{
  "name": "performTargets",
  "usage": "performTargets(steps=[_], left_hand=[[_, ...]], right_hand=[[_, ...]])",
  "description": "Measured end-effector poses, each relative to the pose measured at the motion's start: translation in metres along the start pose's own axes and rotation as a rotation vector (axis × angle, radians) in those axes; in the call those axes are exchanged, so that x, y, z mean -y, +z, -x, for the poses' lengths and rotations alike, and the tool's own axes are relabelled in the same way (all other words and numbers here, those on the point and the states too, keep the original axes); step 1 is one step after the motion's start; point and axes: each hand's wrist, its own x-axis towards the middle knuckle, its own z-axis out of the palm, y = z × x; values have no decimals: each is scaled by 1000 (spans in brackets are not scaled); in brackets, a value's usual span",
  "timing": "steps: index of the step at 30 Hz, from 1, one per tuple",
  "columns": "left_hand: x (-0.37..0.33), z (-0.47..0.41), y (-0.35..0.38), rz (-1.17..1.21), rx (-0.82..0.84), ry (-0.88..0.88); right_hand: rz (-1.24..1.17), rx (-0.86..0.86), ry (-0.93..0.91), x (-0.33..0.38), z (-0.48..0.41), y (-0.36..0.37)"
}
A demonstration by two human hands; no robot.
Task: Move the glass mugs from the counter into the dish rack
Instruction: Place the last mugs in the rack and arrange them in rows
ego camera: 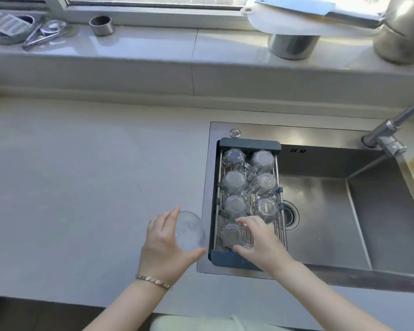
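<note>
Spreading pale and wide across the left half: desk [77, 177], bare around the hands. Set into it at 3 o'clock: steel sink [332, 211], with faucet [390, 132] at its far right corner. Spanning the sink's left end, front to back: dark-framed dish rack [249, 142], holding glass mugs upside down in two columns. Six of them [234, 181] filling the far three rows, packed close, handles turned inward. Lying along the windowsill at 12 o'clock: metal pots [293, 45], a white board [285, 22] and loose utensils [36, 34].

Gripping a seventh mug [233, 235] in the rack's near left slot, at 6 o'clock of the others: right hand [261, 237], fingers curled over its top and right side, thumb low against its near edge. Holding a final mug [190, 231] just left of the rack, above the desk edge by the sink rim: left hand [164, 244], fingers and thumb wrapped round its wall, base tilted toward the camera. Circling the left wrist: thin link bracelet [153, 281].
</note>
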Motion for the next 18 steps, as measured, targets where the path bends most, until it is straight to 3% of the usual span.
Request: performTargets(steps=[4,8,11,13,15,18], left_hand=[[-52,-16,10,286,188,-110],[-87,-26,37,512,448,-186],[-90,-32,56,564,591,-112],[-83,-39,65,342,570,45],[-72,-46,74,-88,518,267],[-59,-48,87,-509,585,459]], right_hand=[[-198,36,-175,6,31,-9],[-343,-279,-144,-8,43,-13],[-325,-370,-67,-23,51,-29],[-233,-356,6,-38,53,-41],[-83,-318,30,-52,50,-49],[81,-184,30,-61,42,-52]])
